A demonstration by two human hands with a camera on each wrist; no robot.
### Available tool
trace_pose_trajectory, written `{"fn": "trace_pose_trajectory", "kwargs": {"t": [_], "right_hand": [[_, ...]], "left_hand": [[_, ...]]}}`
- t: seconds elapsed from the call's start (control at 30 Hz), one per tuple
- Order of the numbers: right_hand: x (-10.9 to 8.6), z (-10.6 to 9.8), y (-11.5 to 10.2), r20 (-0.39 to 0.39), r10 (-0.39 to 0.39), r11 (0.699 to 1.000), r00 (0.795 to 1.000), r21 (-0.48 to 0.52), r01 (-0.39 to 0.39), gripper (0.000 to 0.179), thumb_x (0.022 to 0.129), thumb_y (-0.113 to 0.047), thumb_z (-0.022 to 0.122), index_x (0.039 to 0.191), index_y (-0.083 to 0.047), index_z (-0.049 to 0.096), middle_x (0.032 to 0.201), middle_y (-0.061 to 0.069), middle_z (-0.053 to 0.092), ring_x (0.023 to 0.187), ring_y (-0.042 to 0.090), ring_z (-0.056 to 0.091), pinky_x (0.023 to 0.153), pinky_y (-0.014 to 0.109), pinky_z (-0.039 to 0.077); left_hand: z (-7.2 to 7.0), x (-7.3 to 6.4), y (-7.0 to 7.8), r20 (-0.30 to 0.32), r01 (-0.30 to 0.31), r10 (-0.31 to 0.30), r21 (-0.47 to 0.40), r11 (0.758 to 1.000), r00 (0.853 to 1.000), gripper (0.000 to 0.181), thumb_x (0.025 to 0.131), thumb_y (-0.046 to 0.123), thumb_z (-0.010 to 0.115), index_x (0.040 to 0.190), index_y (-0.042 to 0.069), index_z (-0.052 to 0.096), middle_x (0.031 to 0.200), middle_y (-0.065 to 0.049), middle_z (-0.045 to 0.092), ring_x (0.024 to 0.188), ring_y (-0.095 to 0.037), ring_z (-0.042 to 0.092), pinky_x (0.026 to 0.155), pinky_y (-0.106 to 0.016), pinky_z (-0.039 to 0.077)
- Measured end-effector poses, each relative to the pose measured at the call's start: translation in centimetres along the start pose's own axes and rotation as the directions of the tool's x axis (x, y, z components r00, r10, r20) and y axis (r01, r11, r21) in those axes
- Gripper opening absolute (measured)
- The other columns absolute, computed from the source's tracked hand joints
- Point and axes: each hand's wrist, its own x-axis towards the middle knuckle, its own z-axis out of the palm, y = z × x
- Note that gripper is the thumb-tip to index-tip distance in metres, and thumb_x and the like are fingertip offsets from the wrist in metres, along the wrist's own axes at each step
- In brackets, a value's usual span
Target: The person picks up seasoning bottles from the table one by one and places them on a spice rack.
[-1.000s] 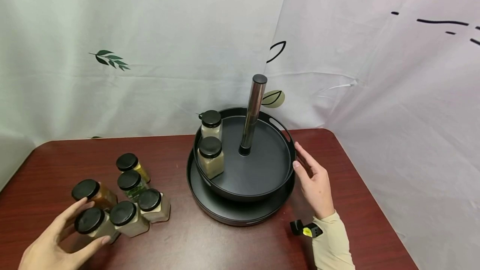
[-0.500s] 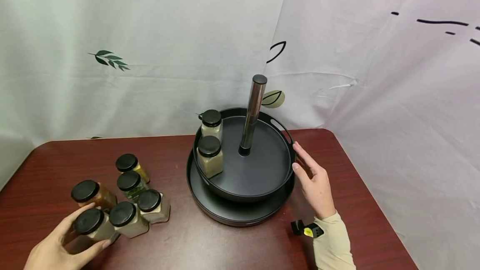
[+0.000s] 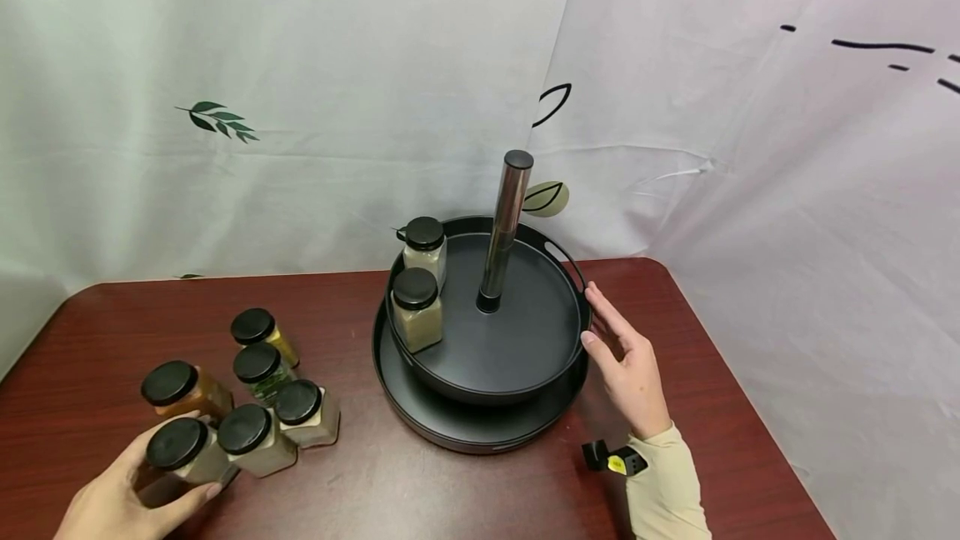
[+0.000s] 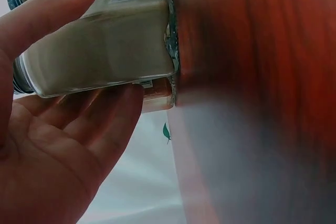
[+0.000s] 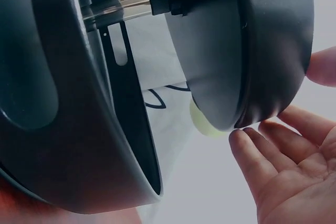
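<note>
My left hand (image 3: 123,482) is around a square glass spice jar (image 3: 193,450) with a black lid and pale powder. In the left wrist view the thumb lies on one side of this jar (image 4: 105,45) and the fingers lie along the other. My right hand (image 3: 633,373), fingers fairly straight, touches the right rim of the upper tray of a black two-tier turntable (image 3: 517,357). In the right wrist view its fingertips meet the tray's outer wall (image 5: 278,51). Two pale-filled spice jars, a front one (image 3: 417,311) and a rear one (image 3: 425,248), stand on that tier's left side.
Beside the held jar stand several more: an orange-brown one (image 3: 187,390), a green herb one (image 3: 264,373), a yellow one (image 3: 264,336) and two pale ones. A metal post (image 3: 504,232) rises from the upper tier. White curtains (image 3: 337,107) hang behind the brown table (image 3: 360,490).
My left hand has moved in and closed round the near-left jar. The upper tier has turned slightly, carrying its front jar back and left, while my right fingertips have shifted slightly left.
</note>
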Motion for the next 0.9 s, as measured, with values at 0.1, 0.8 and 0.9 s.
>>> {"fn": "trace_pose_trajectory", "kwargs": {"t": [0.1, 0.8, 0.9], "right_hand": [[-0.01, -0.01, 0.04, 0.007, 0.006, 1.000, 1.000, 0.015, -0.006, 0.054, 0.097, 0.009, 0.057, 0.148, -0.001, 0.048, 0.153, 0.017, 0.044, 0.139, 0.022, 0.046, 0.108, 0.024, 0.041], [-0.02, -0.06, -0.05, -0.007, 0.005, 1.000, 1.000, 0.025, -0.005, 0.049, 0.095, 0.009, 0.060, 0.144, 0.005, 0.051, 0.152, 0.024, 0.043, 0.136, 0.016, 0.049, 0.107, 0.024, 0.043], [-0.06, -0.12, -0.04, -0.017, 0.009, 1.000, 1.000, 0.010, -0.009, 0.046, 0.097, 0.006, 0.059, 0.143, 0.005, 0.052, 0.151, 0.021, 0.045, 0.137, 0.018, 0.049, 0.107, 0.023, 0.043]], "left_hand": [[-0.09, -0.01, 0.11, -0.016, -0.068, 0.068, -0.021, 0.997, 0.998, 0.094, 0.063, 0.031, 0.097, 0.139, 0.002, 0.050, 0.119, -0.027, 0.063, 0.090, -0.026, 0.070, 0.062, -0.048, 0.057], [-0.34, 0.15, 0.56, -0.018, -0.046, 0.046, 0.026, 0.999, 0.999, 0.089, 0.064, 0.032, 0.096, 0.137, 0.004, 0.054, 0.121, -0.030, 0.062, 0.097, -0.055, 0.062, 0.063, -0.059, 0.050], [-0.36, 0.10, 0.75, -0.027, -0.030, 0.031, 0.023, 0.999, 0.999, 0.090, 0.062, 0.033, 0.097, 0.136, 0.003, 0.054, 0.118, -0.031, 0.063, 0.094, -0.054, 0.063, 0.062, -0.058, 0.052]]}}
